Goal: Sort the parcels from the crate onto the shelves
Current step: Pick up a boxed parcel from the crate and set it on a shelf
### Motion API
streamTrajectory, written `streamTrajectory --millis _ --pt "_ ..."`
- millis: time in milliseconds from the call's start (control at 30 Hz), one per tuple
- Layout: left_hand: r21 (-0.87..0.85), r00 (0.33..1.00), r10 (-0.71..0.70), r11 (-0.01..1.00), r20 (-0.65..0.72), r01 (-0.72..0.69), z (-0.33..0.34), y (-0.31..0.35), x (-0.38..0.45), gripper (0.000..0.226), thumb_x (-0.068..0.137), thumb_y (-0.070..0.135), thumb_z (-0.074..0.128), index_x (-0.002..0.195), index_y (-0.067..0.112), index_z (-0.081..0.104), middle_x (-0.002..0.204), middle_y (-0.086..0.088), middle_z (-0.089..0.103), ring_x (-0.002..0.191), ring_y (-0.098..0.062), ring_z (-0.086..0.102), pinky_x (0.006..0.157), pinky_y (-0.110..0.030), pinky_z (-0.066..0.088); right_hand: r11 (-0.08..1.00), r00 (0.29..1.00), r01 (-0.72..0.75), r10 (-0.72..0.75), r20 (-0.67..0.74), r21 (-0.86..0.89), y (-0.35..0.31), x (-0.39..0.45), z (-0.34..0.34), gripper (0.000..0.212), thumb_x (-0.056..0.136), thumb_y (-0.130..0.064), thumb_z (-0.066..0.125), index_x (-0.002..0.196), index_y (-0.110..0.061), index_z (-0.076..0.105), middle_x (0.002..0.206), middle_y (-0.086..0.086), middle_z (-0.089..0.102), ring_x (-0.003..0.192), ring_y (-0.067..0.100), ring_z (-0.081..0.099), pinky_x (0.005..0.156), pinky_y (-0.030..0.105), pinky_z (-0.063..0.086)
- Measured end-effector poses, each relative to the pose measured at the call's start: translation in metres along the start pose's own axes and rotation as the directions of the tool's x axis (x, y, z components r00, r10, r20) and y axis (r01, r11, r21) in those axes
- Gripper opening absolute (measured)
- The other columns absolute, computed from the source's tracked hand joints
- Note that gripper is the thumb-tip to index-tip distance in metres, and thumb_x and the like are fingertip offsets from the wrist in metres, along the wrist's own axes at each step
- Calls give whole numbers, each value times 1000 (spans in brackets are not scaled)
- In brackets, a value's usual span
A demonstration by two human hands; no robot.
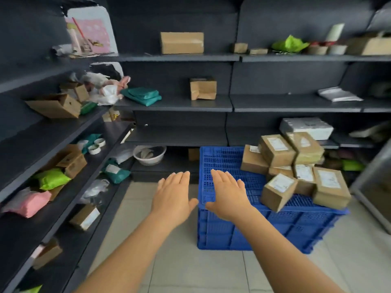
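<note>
A blue plastic crate (254,227) stands on the tiled floor at centre right. Several brown cardboard parcels (277,192) with white labels are piled on its right side. Dark grey shelves (177,102) run along the back wall and the left wall. My left hand (172,194) and my right hand (229,193) are stretched out side by side, palms down, fingers straight. Both hold nothing. The right hand hovers over the crate's left end, the left hand just left of the crate.
The shelves carry scattered goods: a cardboard box (182,42), a smaller box (203,88), teal bags (141,96), a green bag (50,178), a pink bag (27,203), a white bowl (149,154). A white foam box (306,126) sits behind the pile.
</note>
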State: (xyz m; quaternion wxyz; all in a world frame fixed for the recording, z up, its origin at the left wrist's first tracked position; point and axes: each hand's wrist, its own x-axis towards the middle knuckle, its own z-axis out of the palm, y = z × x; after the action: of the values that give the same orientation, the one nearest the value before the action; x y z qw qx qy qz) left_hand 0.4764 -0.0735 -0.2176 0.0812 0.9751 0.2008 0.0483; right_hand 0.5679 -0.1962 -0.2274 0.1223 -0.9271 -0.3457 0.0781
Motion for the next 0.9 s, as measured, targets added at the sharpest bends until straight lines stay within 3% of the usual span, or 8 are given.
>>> streamTrajectory --millis 433,667,900 --pt "-109 933 340 938 115 -329 81 92 176 80 94 49 52 153 14 11 158 1 22 145 -17 18 119 -38 17 927 927 -375 375 12 8 142 88 -8 94 88 -42 63 154 -18 1 161 -3 6 149 22 1 119 47 7" --pt "-174 839 490 871 237 -460 127 154 237 84 94 50 51 154 13 6 159 -2 16 147 -20 14 120 -39 13 814 817 -575 577 1 81 209 96 -8 90 86 -39 64 153 -19 6 159 -5 13 147 20 6 118 45 7" --pt "-234 768 542 840 341 -489 174 212 262 95 86 55 60 153 14 7 160 -3 16 147 -22 15 119 -44 15 694 706 -700 708 20 168 261 82 0 86 82 -38 68 150 -20 18 153 -1 28 143 21 20 117 43 17"
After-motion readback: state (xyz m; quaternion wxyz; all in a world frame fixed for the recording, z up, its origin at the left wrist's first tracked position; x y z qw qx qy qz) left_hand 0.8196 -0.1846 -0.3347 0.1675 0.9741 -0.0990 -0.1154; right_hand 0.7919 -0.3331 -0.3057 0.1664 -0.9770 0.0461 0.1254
